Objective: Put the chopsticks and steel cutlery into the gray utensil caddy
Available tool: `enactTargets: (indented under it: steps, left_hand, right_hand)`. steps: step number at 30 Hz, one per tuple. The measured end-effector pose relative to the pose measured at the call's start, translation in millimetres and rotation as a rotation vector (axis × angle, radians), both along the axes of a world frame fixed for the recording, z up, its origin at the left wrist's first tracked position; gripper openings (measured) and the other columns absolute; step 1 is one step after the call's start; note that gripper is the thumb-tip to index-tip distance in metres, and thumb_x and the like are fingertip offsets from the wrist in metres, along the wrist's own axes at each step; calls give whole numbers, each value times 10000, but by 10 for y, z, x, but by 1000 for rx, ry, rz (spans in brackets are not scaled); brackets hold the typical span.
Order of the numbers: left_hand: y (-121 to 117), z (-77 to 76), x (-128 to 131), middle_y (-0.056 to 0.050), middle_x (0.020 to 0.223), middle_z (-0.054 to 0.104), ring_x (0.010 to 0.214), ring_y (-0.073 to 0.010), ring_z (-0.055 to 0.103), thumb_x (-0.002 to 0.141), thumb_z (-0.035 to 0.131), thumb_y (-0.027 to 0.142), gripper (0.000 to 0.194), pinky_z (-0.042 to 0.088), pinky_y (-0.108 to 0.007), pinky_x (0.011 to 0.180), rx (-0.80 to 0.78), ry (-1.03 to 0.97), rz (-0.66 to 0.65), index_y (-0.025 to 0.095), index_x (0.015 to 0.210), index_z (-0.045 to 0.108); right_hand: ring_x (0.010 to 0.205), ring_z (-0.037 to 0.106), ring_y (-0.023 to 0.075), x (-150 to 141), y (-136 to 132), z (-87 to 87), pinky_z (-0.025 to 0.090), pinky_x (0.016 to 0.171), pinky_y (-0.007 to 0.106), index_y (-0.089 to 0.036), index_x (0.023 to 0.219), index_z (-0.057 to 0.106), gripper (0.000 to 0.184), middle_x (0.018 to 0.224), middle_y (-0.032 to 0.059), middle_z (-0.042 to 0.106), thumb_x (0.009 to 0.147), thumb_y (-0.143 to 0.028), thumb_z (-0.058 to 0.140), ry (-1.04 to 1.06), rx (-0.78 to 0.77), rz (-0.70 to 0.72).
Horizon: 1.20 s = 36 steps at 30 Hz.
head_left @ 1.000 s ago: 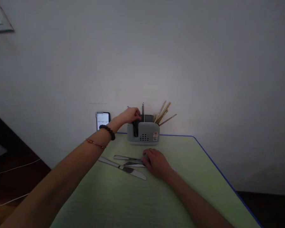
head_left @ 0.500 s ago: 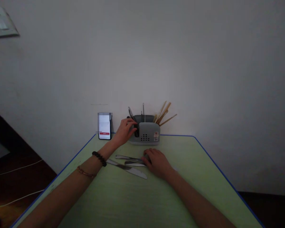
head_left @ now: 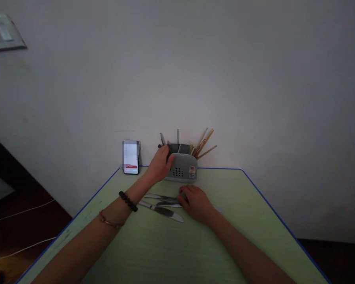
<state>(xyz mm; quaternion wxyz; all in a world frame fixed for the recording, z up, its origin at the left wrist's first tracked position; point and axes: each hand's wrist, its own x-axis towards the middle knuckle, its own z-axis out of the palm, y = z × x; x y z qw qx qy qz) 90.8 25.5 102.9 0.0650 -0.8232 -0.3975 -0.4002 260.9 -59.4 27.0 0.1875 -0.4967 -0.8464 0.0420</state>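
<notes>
A grey utensil holder (head_left: 184, 161) with a perforated front and a small sticker stands against the wall. Around its left end my left hand (head_left: 162, 162) is closed, thumb at the front rim and most fingers hidden behind. Next to those fingers a dark item (head_left: 169, 148) shows in the holder, too blurred to name. On the table my right hand (head_left: 194, 201) rests with curled fingers over the right ends of several pieces of metal cutlery (head_left: 163, 198); its fingertips are partly hidden. A table knife (head_left: 167, 213) lies just in front of them, its blade pointing right.
Wooden chopsticks (head_left: 203, 144) lean out of the holder's right side, and a thin metal stem (head_left: 178, 136) rises mid-holder. A lit phone (head_left: 131, 157) leans on the wall to the left. The green table (head_left: 165, 252) has a blue edge.
My left hand has moved slightly right and closed in around the holder's left end. The holder and its chopsticks have shifted a little left. My right hand stays in place.
</notes>
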Motion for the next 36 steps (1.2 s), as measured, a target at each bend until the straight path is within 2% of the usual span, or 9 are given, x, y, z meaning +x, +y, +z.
enactTargets:
  steps: [5, 9, 15, 19, 22, 25, 29, 33, 36]
  left_hand:
    - [41, 301, 129, -131, 958, 682, 915, -241, 627, 933, 345, 249, 300, 466, -360, 822, -158, 243, 75, 133, 1013, 610]
    - [53, 405, 59, -85, 867, 709, 816, -220, 658, 902, 437, 253, 237, 485, -302, 743, -208, 290, 25, 159, 971, 643]
    - [64, 329, -32, -71, 1039, 688, 996, -219, 609, 828, 567, 250, 345, 461, -338, 888, -233, 167, -13, 166, 1163, 569]
    - [22, 250, -100, -93, 1090, 643, 1067, -246, 537, 770, 626, 229, 431, 416, -404, 956, -147, 107, -42, 148, 1184, 534]
    - [-116, 149, -200, -118, 1118, 572, 1091, -256, 486, 790, 587, 225, 369, 393, -438, 969, -28, 53, -6, 144, 1145, 527]
    - [-289, 27, -316, -122, 1037, 529, 1038, -252, 481, 818, 522, 223, 229, 410, -434, 937, 10, -5, 84, 132, 1027, 543]
    - [-423, -50, -478, -101, 983, 537, 940, -233, 521, 819, 498, 261, 189, 444, -402, 874, -184, 132, 16, 150, 964, 548]
    - [-458, 20, -635, -70, 955, 606, 887, -210, 574, 817, 508, 340, 215, 461, -336, 806, -523, 326, -99, 179, 934, 589]
    - [-476, 82, -704, -68, 1010, 650, 884, -200, 605, 781, 567, 379, 306, 466, -280, 753, -765, 439, -173, 183, 1014, 600]
  right_hand:
    - [901, 552, 198, 4, -4, -6, 377, 818, 313, -171, 1008, 564, 254, 979, 86, 630, 926, -349, 403, -9, 1, -3]
    - [893, 554, 197, -3, -2, -1, 379, 819, 312, -174, 1002, 565, 258, 975, 83, 631, 926, -359, 402, -5, -6, -2]
    - [884, 550, 195, -8, -7, -9, 377, 817, 315, -171, 1000, 569, 259, 973, 87, 630, 927, -354, 401, 7, 17, -2]
    - [891, 546, 196, 7, -7, 8, 378, 815, 317, -166, 1010, 568, 272, 973, 89, 628, 928, -366, 403, 10, 7, 13]
    - [870, 549, 197, 19, -5, 80, 385, 781, 306, -166, 1003, 572, 306, 945, 86, 627, 880, -435, 496, -21, -46, 73]
    - [822, 559, 195, 7, -7, 191, 390, 699, 277, -161, 938, 592, 319, 900, 82, 632, 795, -444, 621, -86, -164, 112]
    - [775, 582, 197, -51, -37, 315, 374, 628, 266, -157, 858, 621, 219, 864, 86, 653, 802, -369, 629, -174, -289, 52]
    - [767, 596, 208, -86, -111, 383, 376, 617, 271, -149, 876, 640, 200, 864, 100, 661, 816, -337, 604, -230, -349, 38]
    - [797, 595, 207, -79, -165, 439, 389, 653, 271, -134, 914, 641, 186, 915, 116, 645, 821, -287, 588, -260, -358, 38]
